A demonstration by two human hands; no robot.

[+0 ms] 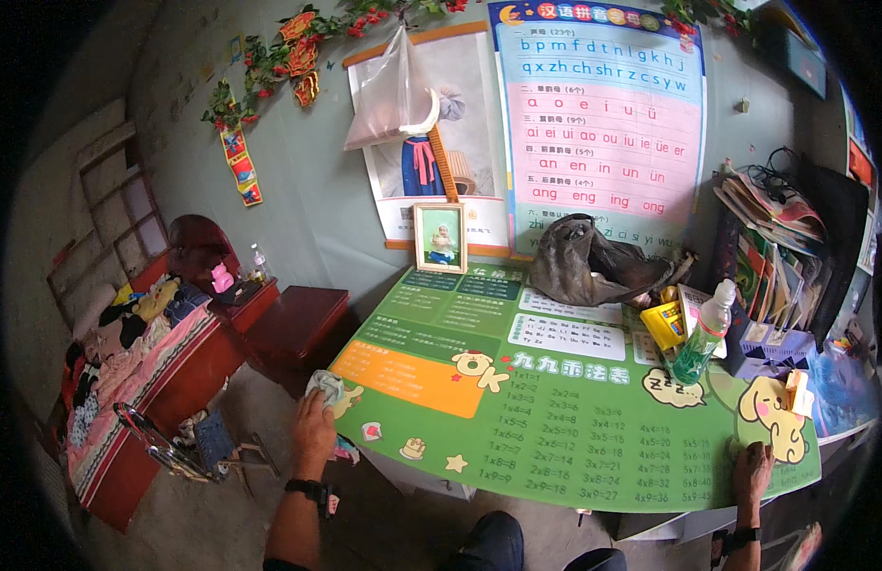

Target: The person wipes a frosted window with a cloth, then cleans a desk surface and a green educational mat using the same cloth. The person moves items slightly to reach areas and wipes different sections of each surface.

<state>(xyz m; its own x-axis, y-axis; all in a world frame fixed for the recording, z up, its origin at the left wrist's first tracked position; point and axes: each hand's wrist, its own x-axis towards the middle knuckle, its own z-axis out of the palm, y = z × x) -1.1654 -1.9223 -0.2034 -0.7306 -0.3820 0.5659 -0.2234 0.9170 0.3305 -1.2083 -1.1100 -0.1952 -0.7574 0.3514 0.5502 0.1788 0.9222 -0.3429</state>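
Observation:
My left hand (314, 426) is closed on a crumpled pale cloth (325, 387) at the left edge of the green printed desk mat (426, 428). At the mat's right front rests my right hand (755, 464), its fingers curled; whether anything is under them cannot be told. Just above it, a small orange and white object (798, 392) sits on the mat. A clear plastic bottle with a green lower part (701, 342) stands at the right. Farther back lie a black plastic bag (583, 264) and a yellow plastic basket (663, 325). A framed photo (441, 239) stands at the back left.
Books and papers (776, 250) are stacked at the right behind a purple basket (773, 353). A clear bag (398, 100) hangs over a wall calendar. To the left are a dark red cabinet (298, 314), a folding chair (212, 442) and a bed with clothes (148, 335).

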